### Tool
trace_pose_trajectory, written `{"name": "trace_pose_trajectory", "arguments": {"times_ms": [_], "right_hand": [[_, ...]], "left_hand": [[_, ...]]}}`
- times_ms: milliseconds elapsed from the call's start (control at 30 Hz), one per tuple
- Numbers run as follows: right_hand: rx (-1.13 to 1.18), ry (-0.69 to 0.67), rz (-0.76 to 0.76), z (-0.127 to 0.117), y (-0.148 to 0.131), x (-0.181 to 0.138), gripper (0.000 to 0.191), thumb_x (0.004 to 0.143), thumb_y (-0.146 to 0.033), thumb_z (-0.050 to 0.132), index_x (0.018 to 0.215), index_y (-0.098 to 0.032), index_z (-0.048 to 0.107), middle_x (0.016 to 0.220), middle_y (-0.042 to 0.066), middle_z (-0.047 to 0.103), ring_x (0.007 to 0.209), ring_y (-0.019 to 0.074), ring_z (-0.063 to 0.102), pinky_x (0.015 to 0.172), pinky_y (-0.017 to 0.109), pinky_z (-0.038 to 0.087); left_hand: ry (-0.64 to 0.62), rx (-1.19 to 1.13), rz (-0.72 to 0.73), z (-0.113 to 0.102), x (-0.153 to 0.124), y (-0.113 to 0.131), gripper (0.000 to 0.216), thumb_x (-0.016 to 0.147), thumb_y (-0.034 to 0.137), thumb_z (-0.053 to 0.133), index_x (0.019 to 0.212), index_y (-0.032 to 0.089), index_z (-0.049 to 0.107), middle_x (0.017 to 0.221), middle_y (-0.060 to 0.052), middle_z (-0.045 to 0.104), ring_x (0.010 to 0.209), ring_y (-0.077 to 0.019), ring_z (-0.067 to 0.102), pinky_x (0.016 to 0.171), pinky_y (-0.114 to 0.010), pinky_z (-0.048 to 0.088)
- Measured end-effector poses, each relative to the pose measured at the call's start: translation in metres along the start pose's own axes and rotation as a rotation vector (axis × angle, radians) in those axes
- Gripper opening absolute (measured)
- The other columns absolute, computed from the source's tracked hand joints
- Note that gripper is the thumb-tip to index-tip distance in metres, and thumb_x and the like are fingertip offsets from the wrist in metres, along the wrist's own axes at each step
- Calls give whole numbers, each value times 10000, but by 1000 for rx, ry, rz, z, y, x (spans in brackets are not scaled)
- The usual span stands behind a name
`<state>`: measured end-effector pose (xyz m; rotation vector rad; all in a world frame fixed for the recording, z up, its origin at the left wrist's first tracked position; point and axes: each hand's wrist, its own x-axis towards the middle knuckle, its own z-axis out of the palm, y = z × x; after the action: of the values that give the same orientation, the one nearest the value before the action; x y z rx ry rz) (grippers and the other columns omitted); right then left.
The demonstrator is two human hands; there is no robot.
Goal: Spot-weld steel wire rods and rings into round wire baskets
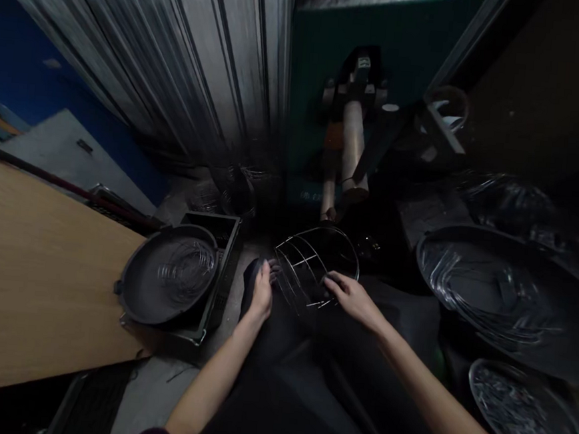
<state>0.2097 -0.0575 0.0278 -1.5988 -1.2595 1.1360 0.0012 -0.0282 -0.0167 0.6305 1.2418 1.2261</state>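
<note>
Down by your right forearm, a round tray (pixel 475 385) holds a heap of short wire bits. Over your lap, your left hand (pixel 262 290) and right hand (pixel 352 297) each grasp one side of the domed wire frame (pixel 316 259). Farther off, the left basin (pixel 140 299) holds wire rings atop a black crate (pixel 227 239), and the large right basin (pixel 424 261) carries long loose wires.

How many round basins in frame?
3 basins. One sits on the black crate left of the left hand, holding wire rings; a large one lies right of the wire frame the right hand grips; a smaller one is bottom right. Darkness may hide more.
</note>
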Motion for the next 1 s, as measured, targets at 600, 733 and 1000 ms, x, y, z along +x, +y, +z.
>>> {"name": "trace_pose_trajectory", "arguments": {"times_ms": [600,733,1000], "right_hand": [[-304,153,-267,21,46,-60,250,872,-168,481,1000,-244,681,928,61,667,879,201,612,812,310,474],[-212,376,-64,32,76,-78,310,893,-374,471,1100,-197,620,1020,98,640,900,234,615,842,370,472],[-425,-213,192,142,57,-47,470,875,-276,519,1294,-74,457,1281,232,518,1165,296,510,946,397,410]], "left_hand": [[70,-121,-280,64,12,55,335,947,275,421,678,139,568,566,1,565,535,-75,550,625,-219,483],[46,-164,-147,76,17,51,266,868,280,564,650,130,540,486,65,403,429,-38,409,535,-183,384],[-74,-156,-51,90,-7,47,270,831,306,605,644,143,498,511,77,398,416,-29,367,487,-176,313]]}}
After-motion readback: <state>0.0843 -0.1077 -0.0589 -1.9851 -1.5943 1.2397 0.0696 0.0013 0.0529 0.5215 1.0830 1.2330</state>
